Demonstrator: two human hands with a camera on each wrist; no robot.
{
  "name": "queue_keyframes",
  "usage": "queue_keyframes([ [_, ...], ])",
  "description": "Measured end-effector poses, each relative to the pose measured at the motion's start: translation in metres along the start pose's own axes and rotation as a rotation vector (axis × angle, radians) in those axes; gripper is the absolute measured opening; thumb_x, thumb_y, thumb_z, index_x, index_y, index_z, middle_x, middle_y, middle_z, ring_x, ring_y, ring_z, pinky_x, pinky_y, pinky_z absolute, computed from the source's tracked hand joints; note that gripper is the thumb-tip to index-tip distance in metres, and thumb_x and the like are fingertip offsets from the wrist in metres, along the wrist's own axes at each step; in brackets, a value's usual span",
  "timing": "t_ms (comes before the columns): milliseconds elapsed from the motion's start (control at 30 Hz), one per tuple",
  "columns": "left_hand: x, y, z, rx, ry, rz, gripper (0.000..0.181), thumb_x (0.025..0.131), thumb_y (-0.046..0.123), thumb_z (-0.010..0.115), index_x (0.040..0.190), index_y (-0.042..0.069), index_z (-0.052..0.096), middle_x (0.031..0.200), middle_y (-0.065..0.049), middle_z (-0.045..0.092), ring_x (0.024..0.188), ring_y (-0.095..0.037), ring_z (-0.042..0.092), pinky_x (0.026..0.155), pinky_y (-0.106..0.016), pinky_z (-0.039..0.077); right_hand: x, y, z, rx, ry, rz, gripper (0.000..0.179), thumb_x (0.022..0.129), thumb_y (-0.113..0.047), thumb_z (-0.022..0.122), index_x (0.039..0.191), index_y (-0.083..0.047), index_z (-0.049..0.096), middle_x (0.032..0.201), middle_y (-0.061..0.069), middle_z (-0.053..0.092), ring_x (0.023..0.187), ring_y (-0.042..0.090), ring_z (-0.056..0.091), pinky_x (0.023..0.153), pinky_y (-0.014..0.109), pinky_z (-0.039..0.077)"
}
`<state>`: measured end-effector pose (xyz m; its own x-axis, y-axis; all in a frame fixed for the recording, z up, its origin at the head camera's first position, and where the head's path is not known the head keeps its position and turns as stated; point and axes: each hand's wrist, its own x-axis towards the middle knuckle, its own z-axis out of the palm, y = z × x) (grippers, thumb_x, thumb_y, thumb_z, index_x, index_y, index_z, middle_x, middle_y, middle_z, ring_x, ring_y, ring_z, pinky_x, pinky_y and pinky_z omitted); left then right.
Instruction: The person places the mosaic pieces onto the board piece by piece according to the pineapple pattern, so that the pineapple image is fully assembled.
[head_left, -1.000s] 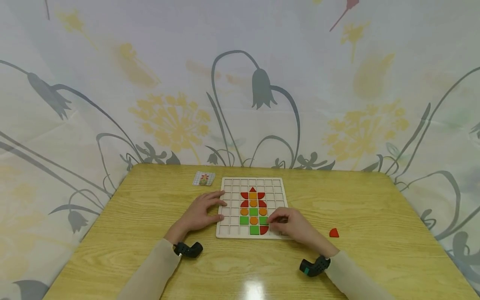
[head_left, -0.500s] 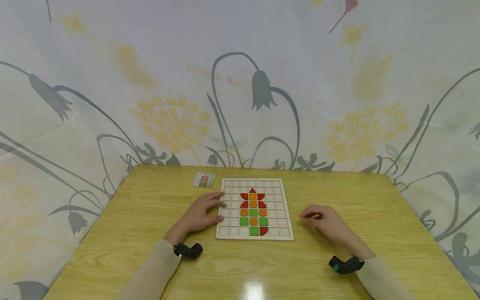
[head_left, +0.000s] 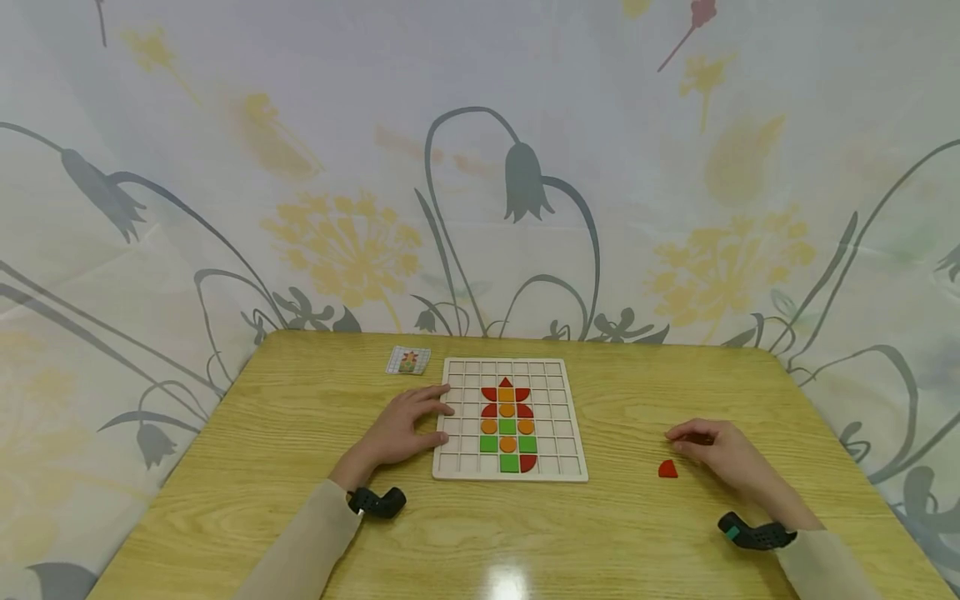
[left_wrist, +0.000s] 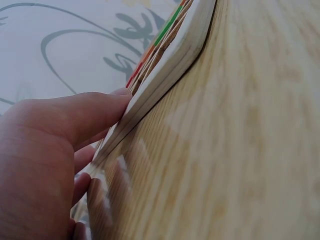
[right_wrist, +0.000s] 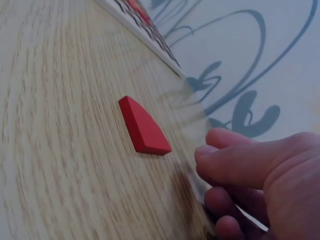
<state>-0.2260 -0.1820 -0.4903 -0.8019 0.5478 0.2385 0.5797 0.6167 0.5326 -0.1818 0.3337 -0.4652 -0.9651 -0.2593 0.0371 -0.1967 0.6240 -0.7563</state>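
A square wooden grid board point(head_left: 465, 467) lies mid-table, with red, orange and green pieces set in its cells in a flower-like pattern. My left hand point(head_left: 401, 427) rests along the board's left edge, thumb and fingers spread on its rim; in the left wrist view the thumb point(left_wrist: 100, 112) touches the side of the board. A loose red quarter-circle piece point(head_left: 667, 469) lies on the table to the right of the board. Just beyond and right of that piece is my right hand point(head_left: 716, 450), fingers loosely bent, nothing held. In the right wrist view its fingertips are apart from the red piece point(right_wrist: 144, 127).
A small pattern card point(head_left: 408, 360) with a printed flower lies behind the board's left side. The wooden table point(head_left: 615, 533) meets a flower-printed curtain point(head_left: 480, 192) at its far edge. Both wrists carry black camera bands.
My right hand has moved right, from the board's lower right to beside the loose red quarter-circle, leaving the board's pieces in place. My left hand stays put.
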Motion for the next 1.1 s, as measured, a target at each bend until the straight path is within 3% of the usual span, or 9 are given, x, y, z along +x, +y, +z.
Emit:
queue_keyframes([
  [267,0.0008,-0.0003,-0.0011,-0.002,-0.003,0.006,0.035,0.092,0.034,0.071,0.123,0.016,0.069,0.155,-0.006,0.041,0.142,-0.034,0.035,0.113,-0.060,0.023,-0.0011,0.0056,-0.0033,0.077,-0.132,-0.013,0.026,0.095,-0.018,0.069,0.117,-0.005,0.070,0.119,0.013,0.064,0.097,0.007,0.059,0.077,0.026,0.051],
  [467,0.0005,0.0011,-0.0009,-0.005,0.001,-0.006,0.035,0.092,0.034,0.071,0.123,0.016,0.069,0.156,-0.005,0.041,0.142,-0.034,0.035,0.114,-0.060,0.022,0.0004,0.0058,-0.0060,0.046,-0.194,-0.104,0.031,0.089,-0.018,0.076,0.117,-0.007,0.070,0.120,0.013,0.061,0.104,0.003,0.055,0.084,0.022,0.048],
  [600,-0.0001,0.0036,-0.0018,-0.015,0.003,-0.009,0.035,0.092,0.032,0.072,0.123,0.015,0.069,0.155,-0.006,0.041,0.142,-0.035,0.034,0.114,-0.060,0.022,0.0009,0.0067,-0.0066,0.042,-0.228,-0.149,0.025,0.088,-0.016,0.077,0.111,-0.007,0.071,0.117,0.013,0.059,0.102,0.002,0.054,0.085,0.021,0.047],
  [1100,-0.0014,0.0022,-0.0001,-0.012,-0.003,-0.009,0.035,0.092,0.032,0.071,0.123,0.016,0.068,0.156,-0.006,0.040,0.143,-0.035,0.034,0.114,-0.060,0.021,0.0007,0.0047,-0.0013,0.056,-0.236,-0.123,0.016,0.088,-0.015,0.077,0.100,-0.008,0.069,0.111,0.011,0.059,0.096,0.007,0.053,0.081,0.024,0.046],
])
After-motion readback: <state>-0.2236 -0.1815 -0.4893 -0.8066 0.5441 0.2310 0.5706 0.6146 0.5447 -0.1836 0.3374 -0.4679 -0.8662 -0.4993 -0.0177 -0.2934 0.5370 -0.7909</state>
